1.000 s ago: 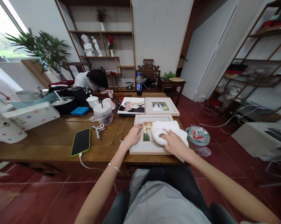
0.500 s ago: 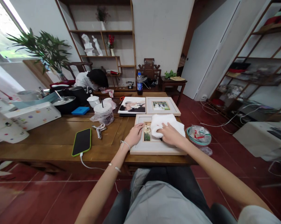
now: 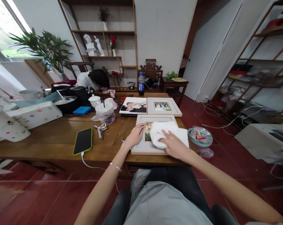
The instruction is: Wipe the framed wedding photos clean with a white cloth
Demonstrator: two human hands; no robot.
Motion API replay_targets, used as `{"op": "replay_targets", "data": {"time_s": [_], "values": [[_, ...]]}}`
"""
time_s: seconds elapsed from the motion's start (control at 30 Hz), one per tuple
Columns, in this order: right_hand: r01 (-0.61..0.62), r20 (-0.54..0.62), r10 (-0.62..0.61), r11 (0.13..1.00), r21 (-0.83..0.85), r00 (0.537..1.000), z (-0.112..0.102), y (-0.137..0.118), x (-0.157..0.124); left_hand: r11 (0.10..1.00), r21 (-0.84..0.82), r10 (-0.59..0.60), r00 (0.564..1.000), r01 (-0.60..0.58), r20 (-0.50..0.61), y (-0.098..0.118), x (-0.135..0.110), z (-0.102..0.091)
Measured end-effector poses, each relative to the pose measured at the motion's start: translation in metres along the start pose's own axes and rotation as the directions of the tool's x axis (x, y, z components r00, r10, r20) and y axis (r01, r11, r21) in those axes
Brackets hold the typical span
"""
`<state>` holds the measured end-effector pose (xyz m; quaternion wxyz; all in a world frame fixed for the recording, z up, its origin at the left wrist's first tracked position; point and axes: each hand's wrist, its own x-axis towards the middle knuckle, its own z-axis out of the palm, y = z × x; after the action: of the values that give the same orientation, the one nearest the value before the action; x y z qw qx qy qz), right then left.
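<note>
My right hand [image 3: 175,144] is clamped on a bunched white cloth [image 3: 169,129], pressing it down on a picture frame [image 3: 139,148] right of the middle of the picture. The cloth covers much of the frame's right half and hides part of the small photo [image 3: 148,134] inside; the rest of the photo shows at the cloth's left. My left hand [image 3: 135,136] lies on the frame's left side, unclenched, gripping nothing, its fingertips near the photo's upper left corner. The frame lies flat on the wooden table [image 3: 54,132], near its front edge. Just above it in the view lie a second frame [image 3: 175,109] and, to that one's left, a portrait print [image 3: 134,105]. Toward the lower left, a phone [image 3: 83,142] rests with a white cable [image 3: 91,166] plugged in. At the right, a basket [image 3: 192,137] stands beside the table.
</note>
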<state>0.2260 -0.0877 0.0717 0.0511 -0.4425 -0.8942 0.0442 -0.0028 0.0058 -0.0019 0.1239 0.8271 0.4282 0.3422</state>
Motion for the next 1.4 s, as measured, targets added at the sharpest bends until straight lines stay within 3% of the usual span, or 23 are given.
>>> {"op": "replay_targets", "data": {"time_s": [0.2,0.3,0.43,0.6,0.77,0.87,0.97,1.07,1.23,1.4], "values": [[-0.190,-0.186,0.163,0.972,-0.137,0.969,-0.006,0.061,0.065,1.000,-0.008,-0.019,1.000,0.019,0.005,-0.002,-0.001,0.000],[-0.157,-0.154,0.128,0.968,-0.197,0.980,-0.007,0.067,0.083,1.000,-0.010,-0.022,1.000,0.022,0.014,-0.001,-0.001,-0.001],[-0.023,-0.022,0.019,0.972,-0.234,1.000,-0.002,0.042,0.077,1.000,-0.012,-0.017,1.000,0.017,0.015,0.001,-0.001,-0.001],[0.122,0.143,-0.101,0.982,-0.144,0.985,-0.017,-0.006,0.033,1.000,-0.019,-0.025,1.000,0.025,-0.004,0.001,-0.001,0.001],[0.128,0.225,-0.119,0.992,-0.022,0.967,-0.041,-0.042,-0.008,0.998,-0.031,-0.051,0.999,0.052,0.020,0.000,-0.002,0.001],[0.089,0.208,-0.092,0.996,0.024,0.974,-0.038,-0.048,-0.014,0.998,-0.018,-0.055,0.998,0.056,0.031,0.001,-0.001,0.000],[0.036,0.160,-0.038,0.999,0.020,0.986,-0.022,-0.037,-0.001,0.999,-0.008,-0.052,0.998,0.052,0.033,0.002,-0.001,0.000],[-0.005,0.081,0.008,0.999,-0.039,0.997,-0.007,-0.011,0.025,0.999,-0.013,-0.034,0.999,0.034,0.029,0.003,-0.001,-0.001],[-0.105,-0.077,0.094,0.980,-0.167,0.993,-0.005,0.036,0.077,0.999,-0.022,-0.026,1.000,0.026,0.014,0.001,-0.001,0.000],[-0.046,-0.031,0.040,0.974,-0.224,0.999,-0.007,0.033,0.094,0.999,-0.029,-0.030,0.999,0.031,0.013,0.000,-0.002,0.000]]}}
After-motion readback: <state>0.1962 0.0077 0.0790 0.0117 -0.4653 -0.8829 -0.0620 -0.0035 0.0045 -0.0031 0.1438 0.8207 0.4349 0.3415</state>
